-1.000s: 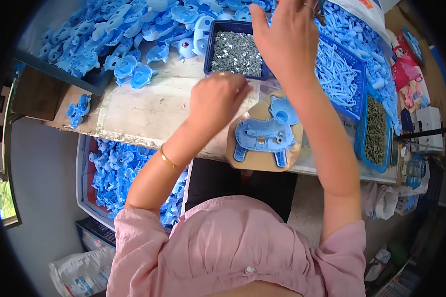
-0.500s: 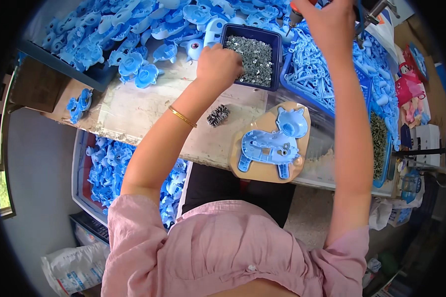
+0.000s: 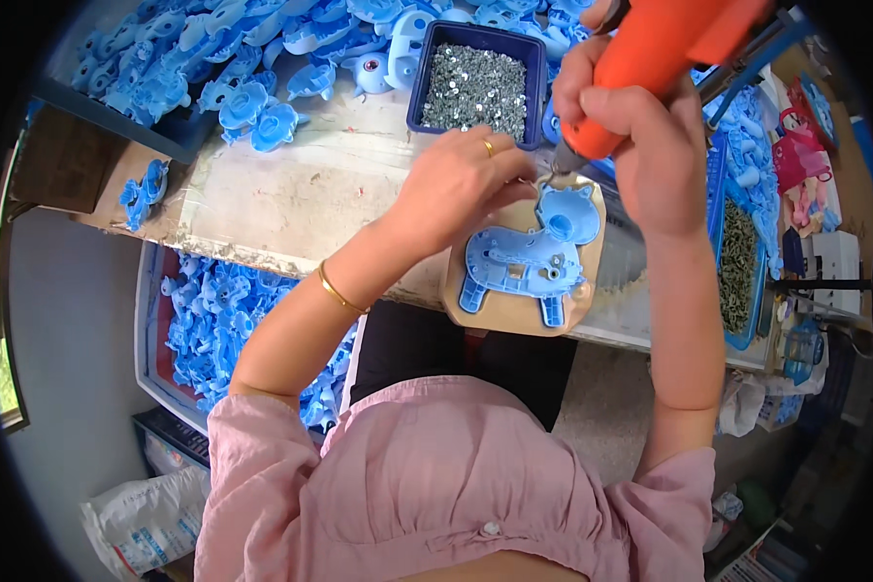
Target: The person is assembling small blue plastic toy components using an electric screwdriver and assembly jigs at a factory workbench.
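Observation:
My right hand (image 3: 655, 145) is wrapped round an orange electric screwdriver (image 3: 640, 82), its tip pointing down by the upper edge of a tan holder (image 3: 461, 291). In that holder's recess lies a light-blue plastic animal-shaped toy half (image 3: 519, 262), hollow side up, with a round head part and two legs. My left hand (image 3: 466, 184), wearing a ring, hovers over the holder's upper left edge. Its fingers are curled together close to the screwdriver tip; whatever they pinch is hidden. A dark blue tray (image 3: 417, 107) of small metal pieces (image 3: 475, 82) stands just beyond it.
Blue toy shells (image 3: 233, 48) are heaped at the back of the worktable (image 3: 281, 194). A blue basket (image 3: 716, 184) stands at right, near a tray of screws (image 3: 737, 262). At lower left, a bin (image 3: 150, 339) holds more blue parts. A white sack (image 3: 150, 524) lies on the floor.
My right hand has brought the screwdriver down from the upper right toward the holder. My left hand has moved from the metal-piece tray to the holder, and the dark screw-like cluster is no longer visible.

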Tool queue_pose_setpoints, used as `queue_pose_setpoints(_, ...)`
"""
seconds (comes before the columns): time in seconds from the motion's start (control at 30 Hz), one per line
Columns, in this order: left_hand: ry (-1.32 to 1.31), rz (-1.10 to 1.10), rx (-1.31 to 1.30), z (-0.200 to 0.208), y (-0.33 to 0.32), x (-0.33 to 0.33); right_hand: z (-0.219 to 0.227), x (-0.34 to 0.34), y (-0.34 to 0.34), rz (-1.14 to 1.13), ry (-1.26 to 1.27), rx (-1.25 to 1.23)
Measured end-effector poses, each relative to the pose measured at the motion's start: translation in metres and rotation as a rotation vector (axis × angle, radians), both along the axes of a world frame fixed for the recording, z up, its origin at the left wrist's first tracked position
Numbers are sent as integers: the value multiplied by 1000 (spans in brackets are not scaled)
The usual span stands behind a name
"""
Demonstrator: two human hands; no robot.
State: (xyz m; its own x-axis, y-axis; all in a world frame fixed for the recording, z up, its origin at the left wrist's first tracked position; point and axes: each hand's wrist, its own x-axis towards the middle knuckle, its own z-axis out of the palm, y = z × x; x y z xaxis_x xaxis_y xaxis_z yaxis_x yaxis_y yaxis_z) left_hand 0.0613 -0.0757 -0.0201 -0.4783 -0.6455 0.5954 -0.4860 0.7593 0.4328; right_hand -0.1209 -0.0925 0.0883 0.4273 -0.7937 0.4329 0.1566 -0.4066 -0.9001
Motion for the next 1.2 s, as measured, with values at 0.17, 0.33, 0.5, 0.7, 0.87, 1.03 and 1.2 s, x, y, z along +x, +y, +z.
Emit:
queue_pose_setpoints(0.17,105,-73,23,0,20,-6,-11,17,21,-127,-144,-28)
queue_pose_setpoints(0.33,113,-69,96,0,29,-4,-12,20,26,-118,-130,-11)
queue_pose_setpoints(0.5,231,-128,334,-8,47,-2,3,7,39,40,77,350)
queue_pose_setpoints(0.7,10,75,239,-7,67,13,-39,32,48,-87,-32,131)
queue_pose_setpoints(0.87,-25,182,206,-22,74,13,-58,39,50,-135,-93,183)
queue_pose_setpoints(1.03,-31,212,224,-25,75,8,-69,40,49,-147,-92,188)
queue_pose_setpoints(1.2,-72,272,214,-24,77,1,-73,44,54,-170,-71,161)
